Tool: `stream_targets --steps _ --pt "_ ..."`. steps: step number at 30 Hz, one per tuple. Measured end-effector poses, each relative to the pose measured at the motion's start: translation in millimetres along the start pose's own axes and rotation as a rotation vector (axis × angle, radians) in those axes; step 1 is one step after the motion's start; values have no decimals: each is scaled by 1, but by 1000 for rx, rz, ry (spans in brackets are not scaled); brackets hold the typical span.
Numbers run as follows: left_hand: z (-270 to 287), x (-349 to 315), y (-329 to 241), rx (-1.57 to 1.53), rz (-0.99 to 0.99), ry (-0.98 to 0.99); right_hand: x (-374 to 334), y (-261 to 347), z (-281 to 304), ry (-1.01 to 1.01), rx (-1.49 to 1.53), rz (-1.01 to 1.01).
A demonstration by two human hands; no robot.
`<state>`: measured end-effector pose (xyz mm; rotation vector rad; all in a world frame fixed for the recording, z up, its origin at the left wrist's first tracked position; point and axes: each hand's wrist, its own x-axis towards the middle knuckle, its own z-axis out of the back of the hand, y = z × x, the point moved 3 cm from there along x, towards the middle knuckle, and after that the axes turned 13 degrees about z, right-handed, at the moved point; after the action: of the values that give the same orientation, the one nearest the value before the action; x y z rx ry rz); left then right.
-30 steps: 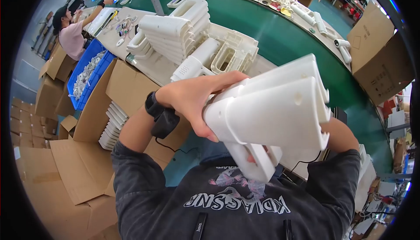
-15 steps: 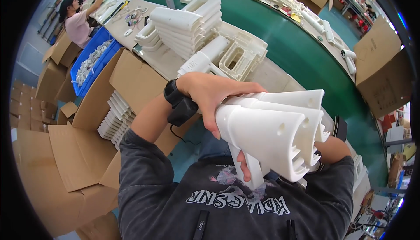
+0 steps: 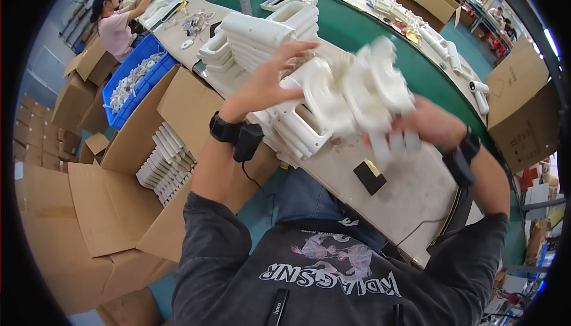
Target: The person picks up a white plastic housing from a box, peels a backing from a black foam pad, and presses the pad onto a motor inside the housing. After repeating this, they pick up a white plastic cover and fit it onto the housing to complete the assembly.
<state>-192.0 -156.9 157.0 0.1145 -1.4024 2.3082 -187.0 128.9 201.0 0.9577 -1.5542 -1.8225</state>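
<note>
Several nested white plastic handle-shaped shells [image 3: 351, 91], smeared by motion, are tilted over the bench in front of me. My right hand [image 3: 425, 123] grips them at their lower right side. On their left, my left hand [image 3: 267, 82] has its fingers and thumb spread, and nothing shows between them. Its thumb reaches close to the shells; whether it touches them I cannot tell. Below lies a pile of similar white shells [image 3: 303, 133] with oval handle openings. Behind my left hand rises a taller stack of white shells [image 3: 256, 32].
An open cardboard box [image 3: 113, 207] at left holds rows of white shells [image 3: 166, 162]. Beyond it stands a blue bin [image 3: 113, 103] of small parts. A black card-like piece [image 3: 370, 177] lies on the bench. The green conveyor [image 3: 452, 103] runs behind; a person [image 3: 116, 29] works far left.
The shells have moved from above my lap to over the bench and turned. My left hand has let go of them and opened; my right hand has come into view holding them.
</note>
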Motion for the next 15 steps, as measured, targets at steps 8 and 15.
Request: stream_targets --steps 8,15 --pt "5 -38 41 -275 330 -306 114 -37 107 -418 -577 -118" --pt "3 -55 41 -255 335 -324 135 -46 107 -226 -763 -277"
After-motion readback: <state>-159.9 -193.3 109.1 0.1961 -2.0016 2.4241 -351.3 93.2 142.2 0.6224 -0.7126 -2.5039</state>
